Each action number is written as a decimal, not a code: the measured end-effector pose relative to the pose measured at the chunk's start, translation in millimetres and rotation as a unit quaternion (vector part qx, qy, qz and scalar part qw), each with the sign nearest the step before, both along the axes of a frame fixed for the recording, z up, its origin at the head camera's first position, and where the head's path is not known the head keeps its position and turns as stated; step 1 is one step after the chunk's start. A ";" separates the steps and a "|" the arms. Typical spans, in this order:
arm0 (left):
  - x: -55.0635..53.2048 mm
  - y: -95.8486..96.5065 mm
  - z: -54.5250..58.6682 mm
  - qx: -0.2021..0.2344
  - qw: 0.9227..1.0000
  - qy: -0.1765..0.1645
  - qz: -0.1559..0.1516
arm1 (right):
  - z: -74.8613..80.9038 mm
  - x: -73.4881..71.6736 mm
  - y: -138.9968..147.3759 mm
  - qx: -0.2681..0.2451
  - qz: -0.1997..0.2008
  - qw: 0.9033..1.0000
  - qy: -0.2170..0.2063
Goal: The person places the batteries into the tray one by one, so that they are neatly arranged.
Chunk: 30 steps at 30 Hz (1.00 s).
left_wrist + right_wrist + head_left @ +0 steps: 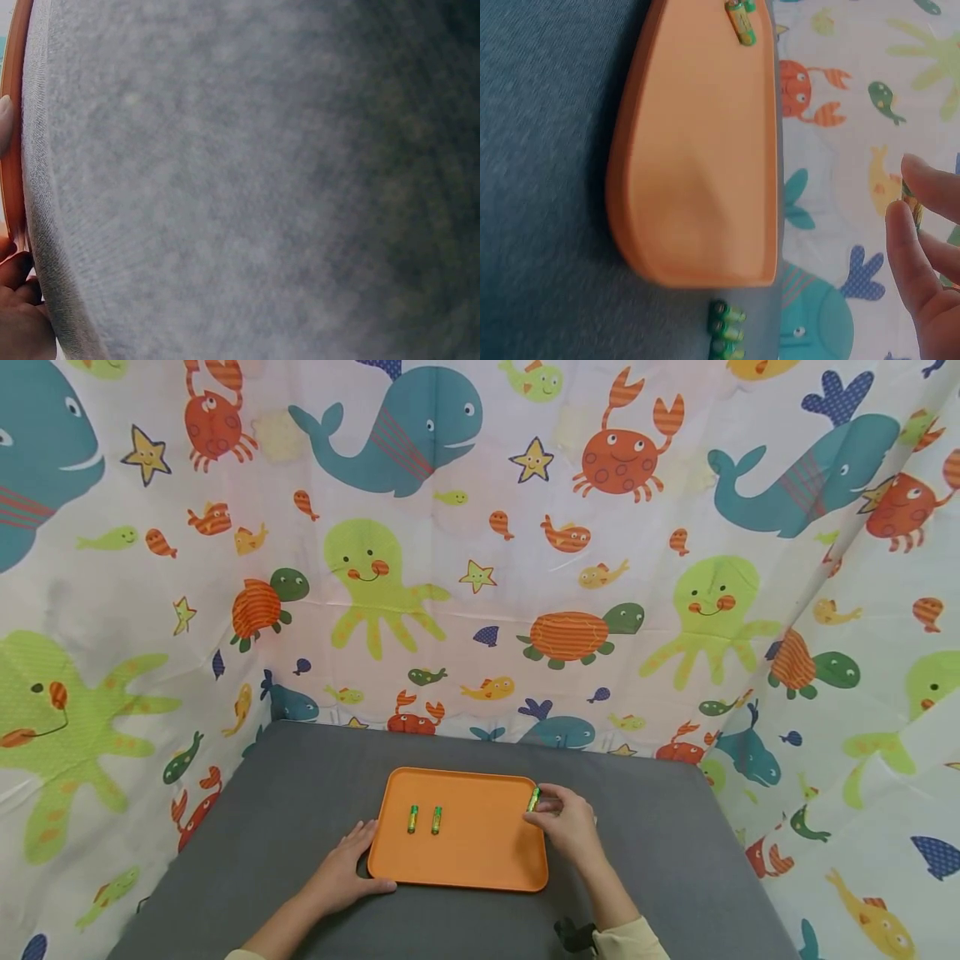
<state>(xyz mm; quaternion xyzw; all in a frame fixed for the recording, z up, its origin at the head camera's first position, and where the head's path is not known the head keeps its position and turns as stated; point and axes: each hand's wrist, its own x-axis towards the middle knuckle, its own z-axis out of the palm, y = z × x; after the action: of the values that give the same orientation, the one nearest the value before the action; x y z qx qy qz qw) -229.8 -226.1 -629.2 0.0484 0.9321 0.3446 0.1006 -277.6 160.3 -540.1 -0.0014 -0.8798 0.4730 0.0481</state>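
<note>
An orange tray (pixel 480 868) lies on the grey tabletop. My left hand (pixel 343 870) grips its near left corner, fingers along the left side and thumb at the front edge. The left wrist view shows a fingertip (pixel 4 126) against the tray's side and curled fingers below. Two green and yellow batteries, one (pixel 412 819) beside the other (pixel 437 821), are on the tray's left half. My right hand (pixel 570 828) pinches another battery (pixel 533 799) between thumb and fingers, over the tray's right edge; the right wrist view shows it partly covered by the fingers.
Several more batteries (pixel 727 330) are lined up on the table just past the tray's right end; the right hand hides them in the head view. A curtain (pixel 487 610) printed with sea animals surrounds the grey table (pixel 315 777) at the back and sides.
</note>
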 end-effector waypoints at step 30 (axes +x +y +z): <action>-1.8 0.3 -4.0 0.012 1.000 0.008 -0.007 | -23.1 -20.1 -81.8 -0.040 0.137 0.989 -0.039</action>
<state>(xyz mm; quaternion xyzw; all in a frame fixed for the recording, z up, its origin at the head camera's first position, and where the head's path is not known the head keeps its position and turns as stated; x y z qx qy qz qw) -231.6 -225.7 -633.1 0.0592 0.9283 0.3548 0.0947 -297.7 78.5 -563.1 0.0987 -0.8530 0.5098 -0.0516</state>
